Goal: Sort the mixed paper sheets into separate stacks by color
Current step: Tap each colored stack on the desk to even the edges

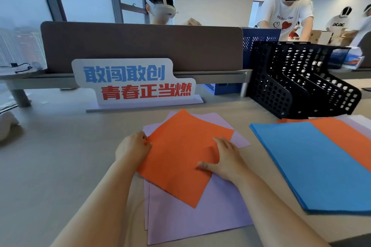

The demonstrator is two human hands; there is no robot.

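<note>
- A sheet [180, 156] is laid askew on a pile [200, 216] in the middle of the desk [60, 156].
- Its left corner is gripped by the left hand [133, 147]; the right hand [224, 158] is rested flat on it.
- A stack [311, 162] is set right of the pile, apart.
- A sign [136, 82] is stood behind the pile, a rack [301, 80] behind the stack.

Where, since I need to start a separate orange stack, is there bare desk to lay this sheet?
The widest bare desk lies left of the lilac sheets, in front of the sign. A narrow strip runs between the lilac sheets and the blue stack. The right side is crowded: blue stack, file rack.
</note>
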